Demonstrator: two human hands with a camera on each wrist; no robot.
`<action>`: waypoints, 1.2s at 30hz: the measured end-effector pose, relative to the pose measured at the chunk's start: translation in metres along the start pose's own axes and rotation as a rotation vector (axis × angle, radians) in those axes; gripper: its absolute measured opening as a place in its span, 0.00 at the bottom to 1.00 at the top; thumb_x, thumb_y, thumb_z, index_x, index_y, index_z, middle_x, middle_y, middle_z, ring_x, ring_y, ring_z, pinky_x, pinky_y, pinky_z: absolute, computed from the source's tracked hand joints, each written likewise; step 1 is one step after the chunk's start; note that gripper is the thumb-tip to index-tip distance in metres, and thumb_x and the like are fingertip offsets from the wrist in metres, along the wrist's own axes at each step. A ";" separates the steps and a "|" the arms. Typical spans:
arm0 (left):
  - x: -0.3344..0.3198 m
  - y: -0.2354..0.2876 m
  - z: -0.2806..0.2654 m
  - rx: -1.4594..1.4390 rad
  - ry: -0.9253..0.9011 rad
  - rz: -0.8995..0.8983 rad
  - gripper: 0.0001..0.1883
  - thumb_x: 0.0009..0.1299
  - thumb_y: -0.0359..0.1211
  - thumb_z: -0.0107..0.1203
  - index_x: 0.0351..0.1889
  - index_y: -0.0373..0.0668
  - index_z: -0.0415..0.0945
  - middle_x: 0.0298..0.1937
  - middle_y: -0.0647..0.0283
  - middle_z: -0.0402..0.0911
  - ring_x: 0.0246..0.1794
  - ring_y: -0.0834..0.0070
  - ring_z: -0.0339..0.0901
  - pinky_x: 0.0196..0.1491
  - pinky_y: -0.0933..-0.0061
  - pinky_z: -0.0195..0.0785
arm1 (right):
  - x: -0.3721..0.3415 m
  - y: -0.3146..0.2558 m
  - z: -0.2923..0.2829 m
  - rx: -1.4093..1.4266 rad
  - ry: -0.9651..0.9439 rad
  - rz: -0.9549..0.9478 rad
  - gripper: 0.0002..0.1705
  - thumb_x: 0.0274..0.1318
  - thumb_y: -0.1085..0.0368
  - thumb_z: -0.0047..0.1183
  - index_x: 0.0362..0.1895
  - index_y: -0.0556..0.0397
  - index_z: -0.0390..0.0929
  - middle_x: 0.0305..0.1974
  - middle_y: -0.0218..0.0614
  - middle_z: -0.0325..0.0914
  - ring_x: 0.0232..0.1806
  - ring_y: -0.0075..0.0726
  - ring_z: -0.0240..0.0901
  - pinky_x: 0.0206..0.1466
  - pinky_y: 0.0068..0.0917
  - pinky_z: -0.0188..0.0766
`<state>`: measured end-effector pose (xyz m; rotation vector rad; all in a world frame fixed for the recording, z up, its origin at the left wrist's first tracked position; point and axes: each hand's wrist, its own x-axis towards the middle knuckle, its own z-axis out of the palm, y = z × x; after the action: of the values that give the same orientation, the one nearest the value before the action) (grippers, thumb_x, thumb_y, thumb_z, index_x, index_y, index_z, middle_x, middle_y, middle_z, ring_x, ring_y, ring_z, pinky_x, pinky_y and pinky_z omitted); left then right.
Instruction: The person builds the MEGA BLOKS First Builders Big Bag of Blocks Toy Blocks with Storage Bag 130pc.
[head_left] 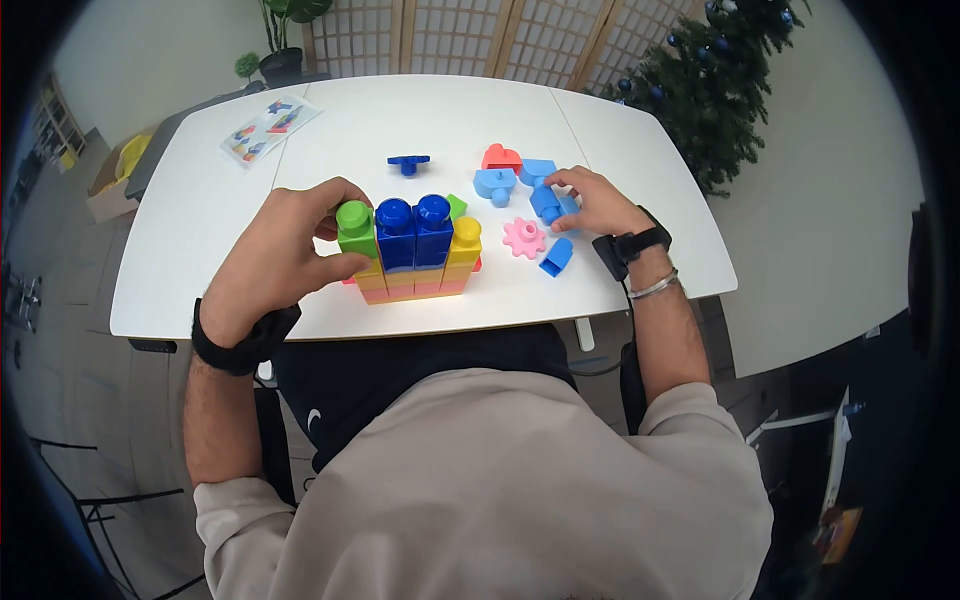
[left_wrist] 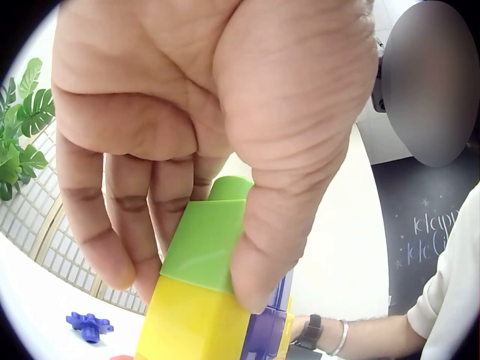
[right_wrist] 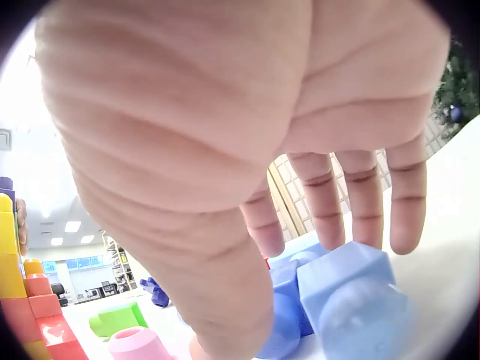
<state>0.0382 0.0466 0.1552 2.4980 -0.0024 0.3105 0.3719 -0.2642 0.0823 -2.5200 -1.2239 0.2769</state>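
A stacked wall of toy building blocks stands near the table's front edge, with two dark blue blocks point(head_left: 414, 238) on top between a green block point(head_left: 356, 238) and a yellow block point(head_left: 465, 245). My left hand point(head_left: 285, 245) pinches the green block between thumb and fingers; in the left wrist view the green block point(left_wrist: 204, 244) sits on a yellow one. At the right, my right hand point(head_left: 598, 203) reaches over a cluster of blue blocks point(head_left: 546, 204), its fingers slightly bent. In the right wrist view its fingertips are right by a light blue block point(right_wrist: 352, 292).
Beside the cluster lie a pink gear-shaped piece point(head_left: 523, 238), a loose blue block point(head_left: 557, 258) and a red piece point(head_left: 502, 158). Behind the wall are a dark blue gear-shaped piece point(head_left: 408, 165) and a small green block point(head_left: 457, 206). A picture sheet point(head_left: 268, 130) lies at the back left.
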 end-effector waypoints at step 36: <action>-0.006 -0.005 -0.017 -0.014 -0.053 -0.159 0.25 0.58 0.20 0.77 0.54 0.36 0.81 0.40 0.62 0.89 0.44 0.73 0.88 0.63 0.65 0.80 | 0.030 -0.115 0.081 -0.239 0.230 -0.672 0.24 0.60 0.68 0.68 0.61 0.53 0.84 0.55 0.41 0.86 0.63 0.50 0.78 0.64 0.41 0.79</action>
<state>0.0291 0.0600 0.1649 2.4739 0.1708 0.1778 0.2811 -0.1572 0.0485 -2.0681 -1.9842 -0.3269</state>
